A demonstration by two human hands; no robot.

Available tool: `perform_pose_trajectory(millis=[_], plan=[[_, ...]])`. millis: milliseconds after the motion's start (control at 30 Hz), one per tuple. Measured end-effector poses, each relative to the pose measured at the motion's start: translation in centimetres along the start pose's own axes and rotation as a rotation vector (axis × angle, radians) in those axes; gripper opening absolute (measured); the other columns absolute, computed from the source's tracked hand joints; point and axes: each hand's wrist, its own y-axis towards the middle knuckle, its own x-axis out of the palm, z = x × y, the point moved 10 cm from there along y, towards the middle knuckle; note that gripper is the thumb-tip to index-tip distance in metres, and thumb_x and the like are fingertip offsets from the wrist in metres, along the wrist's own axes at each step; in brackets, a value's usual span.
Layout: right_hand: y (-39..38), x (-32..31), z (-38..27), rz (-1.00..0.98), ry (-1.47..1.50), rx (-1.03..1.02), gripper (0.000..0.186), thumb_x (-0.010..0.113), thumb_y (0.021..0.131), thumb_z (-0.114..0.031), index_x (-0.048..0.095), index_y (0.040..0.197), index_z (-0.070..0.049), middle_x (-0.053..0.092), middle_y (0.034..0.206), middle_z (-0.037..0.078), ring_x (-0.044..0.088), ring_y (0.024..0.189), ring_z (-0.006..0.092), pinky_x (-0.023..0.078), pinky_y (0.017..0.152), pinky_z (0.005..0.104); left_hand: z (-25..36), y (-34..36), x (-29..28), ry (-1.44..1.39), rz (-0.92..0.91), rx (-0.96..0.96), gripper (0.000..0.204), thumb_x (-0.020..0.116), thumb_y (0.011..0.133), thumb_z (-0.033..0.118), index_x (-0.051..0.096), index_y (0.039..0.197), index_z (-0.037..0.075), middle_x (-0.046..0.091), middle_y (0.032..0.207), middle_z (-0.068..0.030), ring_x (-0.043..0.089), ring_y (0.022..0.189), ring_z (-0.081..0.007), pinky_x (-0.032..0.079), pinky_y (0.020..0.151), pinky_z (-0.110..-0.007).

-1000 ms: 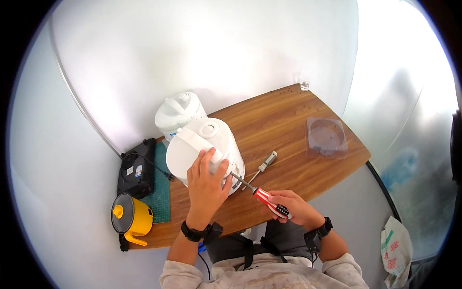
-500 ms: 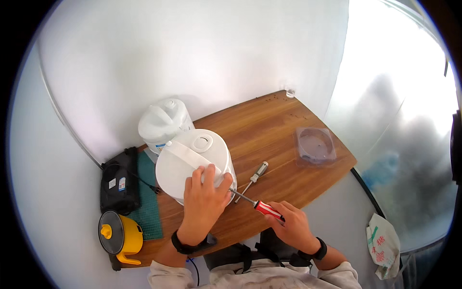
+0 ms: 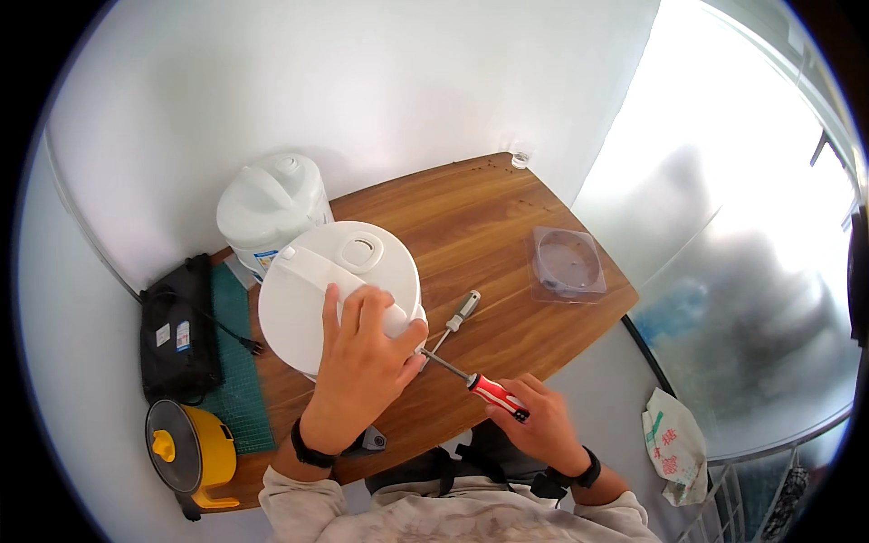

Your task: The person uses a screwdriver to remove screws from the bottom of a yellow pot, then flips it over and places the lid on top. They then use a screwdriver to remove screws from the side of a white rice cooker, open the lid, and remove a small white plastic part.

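Note:
A white round appliance [image 3: 294, 312] with a handle strip and an oval vent on top stands on the wooden table. My left hand [image 3: 355, 373] lies over it, fingers curled on the handle strip and thumb at the near right rim. A screwdriver [image 3: 493, 394] with a red and white handle is gripped in my right hand [image 3: 536, 425]. Its shaft slants up leftward, and the tip meets the appliance's side beside my left thumb; what it touches is too small to make out. Behind that shaft lies a second screwdriver [image 3: 464, 308] with a grey-white handle.
A similar white container [image 3: 258, 204] stands behind, against the wall. Left are a black bag [image 3: 176, 339] with a plug cable, a green cutting mat [image 3: 243, 412] and a yellow pot [image 3: 213, 443]. A clear plastic tray [image 3: 568, 262] and a small glass [image 3: 520, 159] are on the right.
The whole view has shifted, so the table and things sit further left. Both hands keep their places, with the screwdriver tip still at the appliance's side.

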Motion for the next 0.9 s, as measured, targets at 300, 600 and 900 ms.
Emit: perform_pose_trajectory(millis=[300,600,900], plan=[[0.1,1.6,2.5,-0.085,0.282,0.190,0.036,0.082,0.086,-0.017,0.059,0.110,-0.004,0.069,0.096,0.013,0.070,0.090,0.0285,0.055,0.080,0.0366,0.0,-0.4,1.0,0.024,0.071,-0.010,0.032,0.080,0.075,0.019,0.064,0.103,0.017,0.057,0.137,-0.0052,0.046,0.139,-0.0308,0.024,0.117,-0.067],[0.8,0.3,1.0,-0.060,0.107,0.125,0.027,0.074,0.093,-0.020,0.066,0.111,-0.001,0.070,0.096,0.017,0.068,0.084,0.0321,0.053,0.074,0.0363,-0.3,0.0,0.9,0.096,0.117,-0.017,0.038,0.080,0.073,0.019,0.063,0.108,0.018,0.058,0.136,-0.0041,0.048,0.137,-0.0296,0.028,0.115,-0.068],[2.2,-1.3,-0.4,0.029,0.092,0.062,0.033,0.082,0.085,-0.018,0.065,0.108,-0.001,0.066,0.089,0.012,0.068,0.082,0.0282,0.052,0.071,0.0354,-0.6,-0.1,1.3,0.086,0.105,-0.039,0.045,0.081,0.073,0.020,0.064,0.114,0.018,0.058,0.135,-0.0032,0.048,0.136,-0.0282,0.029,0.116,-0.068]])
